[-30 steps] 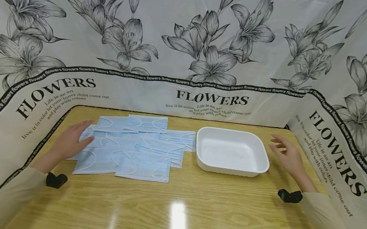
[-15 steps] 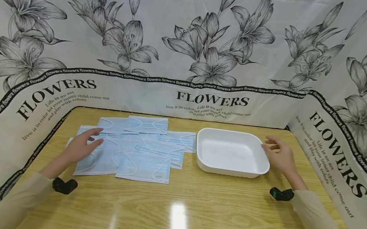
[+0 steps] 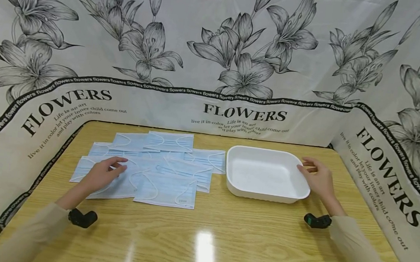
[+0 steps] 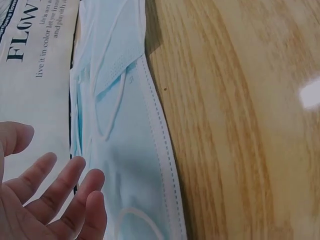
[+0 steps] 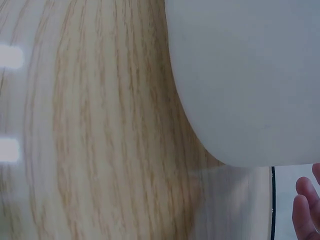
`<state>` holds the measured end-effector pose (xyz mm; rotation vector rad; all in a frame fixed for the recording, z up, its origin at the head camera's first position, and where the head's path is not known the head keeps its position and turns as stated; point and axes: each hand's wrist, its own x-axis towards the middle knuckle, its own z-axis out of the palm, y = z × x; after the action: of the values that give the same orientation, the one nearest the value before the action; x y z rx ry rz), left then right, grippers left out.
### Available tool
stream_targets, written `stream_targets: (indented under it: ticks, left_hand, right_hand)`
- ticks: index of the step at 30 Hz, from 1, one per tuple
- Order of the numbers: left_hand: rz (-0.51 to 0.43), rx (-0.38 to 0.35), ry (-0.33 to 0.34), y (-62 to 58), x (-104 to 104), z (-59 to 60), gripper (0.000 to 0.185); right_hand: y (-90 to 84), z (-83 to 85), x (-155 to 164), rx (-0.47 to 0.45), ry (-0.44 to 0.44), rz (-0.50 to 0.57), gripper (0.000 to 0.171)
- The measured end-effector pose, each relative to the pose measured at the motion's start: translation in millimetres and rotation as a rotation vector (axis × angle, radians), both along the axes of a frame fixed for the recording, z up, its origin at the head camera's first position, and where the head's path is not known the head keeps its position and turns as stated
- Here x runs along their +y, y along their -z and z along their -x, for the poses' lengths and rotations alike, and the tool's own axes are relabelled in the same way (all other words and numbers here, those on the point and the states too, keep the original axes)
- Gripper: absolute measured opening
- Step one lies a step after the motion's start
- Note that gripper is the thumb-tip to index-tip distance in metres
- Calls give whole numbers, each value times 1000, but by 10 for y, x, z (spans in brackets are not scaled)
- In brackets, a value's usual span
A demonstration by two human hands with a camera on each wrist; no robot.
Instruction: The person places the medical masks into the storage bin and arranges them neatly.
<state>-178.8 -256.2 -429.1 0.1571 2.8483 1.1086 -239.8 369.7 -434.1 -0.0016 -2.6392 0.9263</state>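
Several light-blue disposable face masks (image 3: 165, 191) lie overlapping on the left of the table, with white ear loops. Above the left part of them hovers my left hand (image 3: 102, 174), fingers relaxed and slightly bent, nothing between them. The left wrist view shows its fingers (image 4: 68, 172) spread over the pale mask edge (image 4: 135, 165). To the right of the masks stands a white plastic tray (image 3: 264, 193). My right hand (image 3: 319, 180) is at its right rim, thumb overlapping the edge. In the right wrist view, loosely bent fingers (image 5: 302, 215) show beyond the tray's side (image 5: 240, 100).
The wooden table (image 3: 170, 244) carries a bright light reflection near its front. A white flower-printed cloth (image 3: 159, 110) walls it at the back and both sides. Black wrist cameras (image 3: 82, 218) sit below each hand.
My left hand has moved right and toward the front over the masks. My right hand has come left to the tray's rim. Masks and tray lie as before.
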Motion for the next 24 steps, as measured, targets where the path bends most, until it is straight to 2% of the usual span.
stream_targets:
  ticks: [14, 17, 20, 24]
  left_hand:
    - [-44, -27, 41, 86, 95, -41, 41]
    - [-58, -40, 37, 106, 111, -38, 41]
    - [-81, -59, 29, 134, 137, -29, 41]
    - [-105, -82, 24, 169, 184, -13, 41]
  right_hand:
    - [75, 52, -111, 35, 94, 77, 34]
    - [59, 77, -125, 12, 96, 70, 33]
    - [262, 227, 34, 44, 91, 37, 48]
    - [264, 231, 62, 42, 65, 15, 51]
